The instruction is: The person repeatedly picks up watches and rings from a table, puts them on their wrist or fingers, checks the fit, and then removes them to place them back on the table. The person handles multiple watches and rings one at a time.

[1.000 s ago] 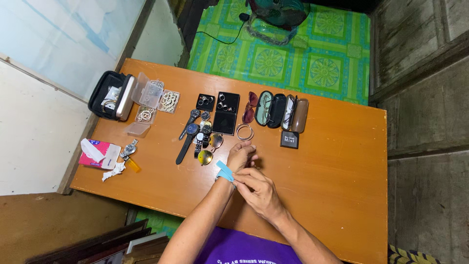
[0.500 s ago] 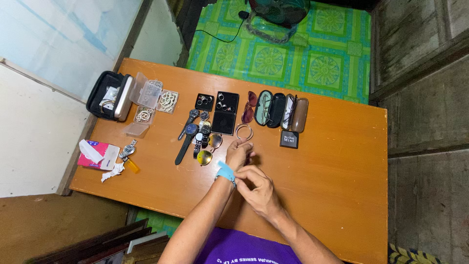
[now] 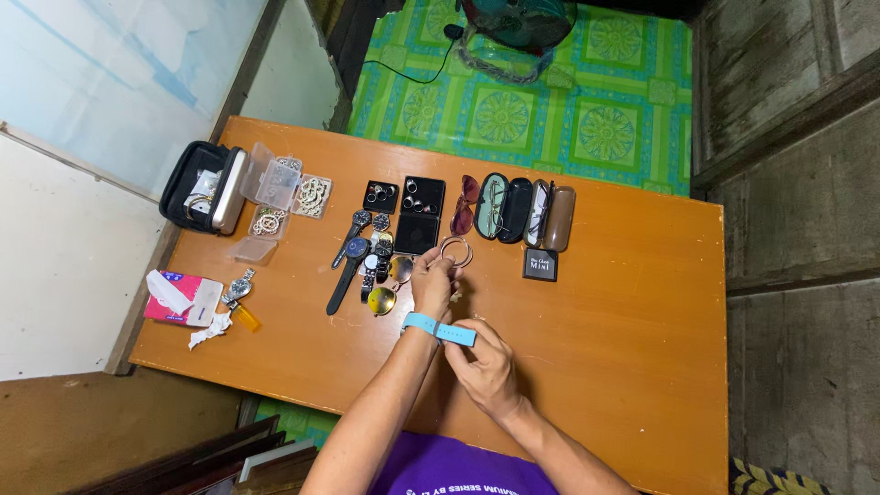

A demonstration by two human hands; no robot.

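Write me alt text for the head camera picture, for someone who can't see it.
Seen from above, a person's right hand pulls the loose end of a light blue watch strap around their left wrist, the left hand raised over an orange wooden table. Watches, open glasses cases and small jewellery boxes lie in rows beyond.

2 hands [image 3: 435, 284], 1 blue watch strap [image 3: 440, 328], 1 bracelet [image 3: 456, 249], 2 ring boxes [image 3: 380, 195], 3 glasses cases [image 3: 492, 206], approx. 5 watches [image 3: 353, 249], 1 zip case [image 3: 194, 186], 1 small black box [image 3: 541, 264].
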